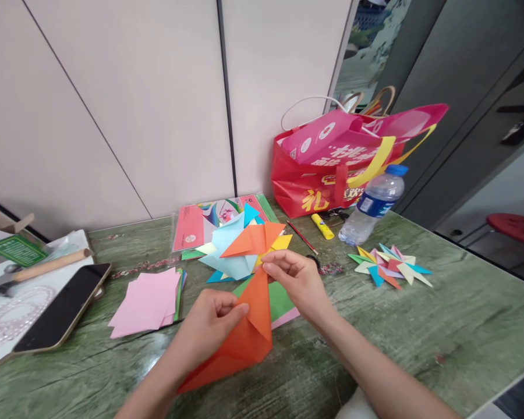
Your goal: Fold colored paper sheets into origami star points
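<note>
An orange sheet of origami paper (255, 326), partly folded, is held above the table between my two hands. My left hand (220, 317) pinches its left side between thumb and fingers. At its narrow top corner, my right hand (294, 279) grips with thumb and forefinger. Just behind lies a pile of folded paper pieces, with an orange folded piece (253, 240) over light blue ones (231, 230) and yellow ones. Beneath the held paper, a green sheet (282, 305) and a pink edge show.
Pink paper squares (146, 299) lie stacked at left, near a phone (65, 308) and a hammer (48, 265). A paper star (390, 265) is at right. Behind stand a water bottle (373, 203), a glue stick (322, 226), a pencil (302, 237) and a red bag (305, 186).
</note>
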### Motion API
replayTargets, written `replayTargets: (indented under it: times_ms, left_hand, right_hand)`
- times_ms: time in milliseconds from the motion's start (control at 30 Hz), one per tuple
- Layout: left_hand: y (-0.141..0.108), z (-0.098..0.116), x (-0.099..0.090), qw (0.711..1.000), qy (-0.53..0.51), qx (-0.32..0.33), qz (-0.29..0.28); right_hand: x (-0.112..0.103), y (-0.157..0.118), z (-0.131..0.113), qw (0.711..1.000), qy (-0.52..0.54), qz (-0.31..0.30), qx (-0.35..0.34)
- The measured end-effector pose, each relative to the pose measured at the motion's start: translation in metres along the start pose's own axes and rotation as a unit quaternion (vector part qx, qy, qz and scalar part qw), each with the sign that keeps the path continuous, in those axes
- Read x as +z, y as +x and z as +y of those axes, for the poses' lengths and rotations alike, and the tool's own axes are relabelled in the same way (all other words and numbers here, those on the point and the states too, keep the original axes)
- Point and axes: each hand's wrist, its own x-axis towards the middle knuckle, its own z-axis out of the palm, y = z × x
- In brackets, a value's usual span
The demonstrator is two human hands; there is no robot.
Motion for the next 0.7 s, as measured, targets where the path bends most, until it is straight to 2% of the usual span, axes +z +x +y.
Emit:
replayTargets:
  times_ms: [200, 400, 533, 700]
  left_hand:
    - [0.0006, 0.0000, -0.0032, 1.000, 0.010, 0.014, 0.015]
    - [0.0007, -0.0001, -0.0032, 1.000, 0.002, 0.007, 0.015]
    - [0.0003, -0.0006, -0.0037, 1.000, -0.005, 0.008, 0.012]
    - [0.0000, -0.0012, -0.0073, 0.999, -0.005, 0.014, 0.036]
  right_hand:
    - [-0.0032, -0.0011, 0.0005, 0.994, -0.056, -0.094, 0.006]
    - [-0.0019, -0.0008, 0.0043, 0.995, -0.027, -0.076, 0.051]
    - [-0.0011, -0.0005, 0.0024, 0.996, -0.023, -0.076, 0.047]
    - [-0.0014, -0.0030, 0.0039, 0.990, -0.062, -0.121, 0.044]
